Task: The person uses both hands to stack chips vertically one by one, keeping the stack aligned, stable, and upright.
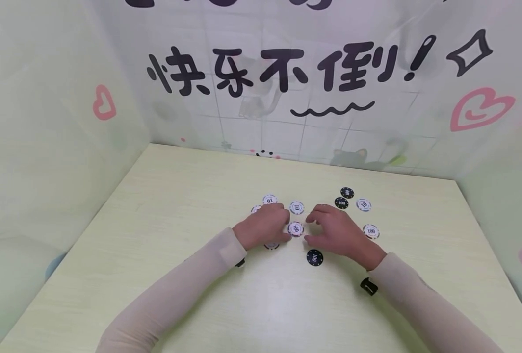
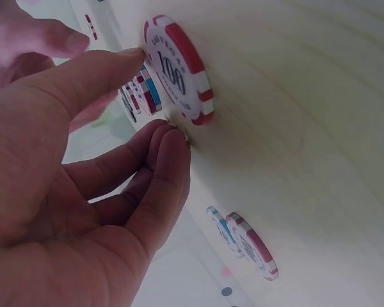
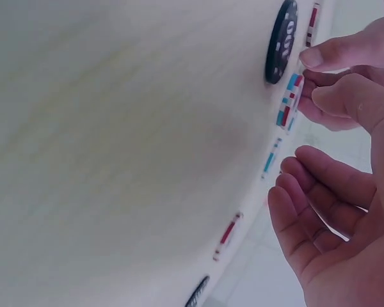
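In the head view, a small stack of poker chips, a white 100 chip on top, lies between my two hands. The right wrist view shows red and blue edge marks on the stacked chips. My left hand is at the stack's left side, fingers bent and thumb apart from them. Under its thumb side, a red-edged 100 chip lies partly covered. My right hand hovers to the right of the stack, its fingers loosely curved and thumb spread, with nothing between them.
A black 100 chip lies nearer me. Two more black chips lie beyond my right hand, beside a white 10 chip and a white 100 chip. White 10 chips lie behind the stack. Printed fabric walls border the table.
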Demonstrator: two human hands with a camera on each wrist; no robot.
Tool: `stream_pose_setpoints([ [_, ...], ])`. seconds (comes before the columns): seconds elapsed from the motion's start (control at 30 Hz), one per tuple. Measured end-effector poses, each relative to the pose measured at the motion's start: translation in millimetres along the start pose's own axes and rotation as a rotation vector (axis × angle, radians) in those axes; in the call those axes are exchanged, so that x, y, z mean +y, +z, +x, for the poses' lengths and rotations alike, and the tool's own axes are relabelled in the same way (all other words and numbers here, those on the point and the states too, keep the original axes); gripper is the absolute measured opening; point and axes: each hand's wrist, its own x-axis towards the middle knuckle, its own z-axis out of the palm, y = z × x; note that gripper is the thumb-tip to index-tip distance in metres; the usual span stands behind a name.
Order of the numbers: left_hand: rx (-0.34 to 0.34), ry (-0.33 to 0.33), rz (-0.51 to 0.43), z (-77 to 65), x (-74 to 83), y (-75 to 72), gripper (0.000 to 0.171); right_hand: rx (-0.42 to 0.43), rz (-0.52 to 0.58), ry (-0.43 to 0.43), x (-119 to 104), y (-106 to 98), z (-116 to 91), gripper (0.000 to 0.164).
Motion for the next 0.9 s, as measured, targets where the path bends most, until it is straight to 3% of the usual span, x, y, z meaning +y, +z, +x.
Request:
stream_pose_setpoints([
  [0.5, 0.0, -0.01, -0.019, -2.6, 0.2, -3.0, 0.031, -0.044, -0.057, -0.046, -4.1, -2.1, -44.4, 0.038],
  [0.9, 0.017, 0.003, -0.061, -5.8, -2.1, -0.8, 0.029, -0.047, -0.039, -0.116, -6.2, 2.0, -51.7, 0.033],
])
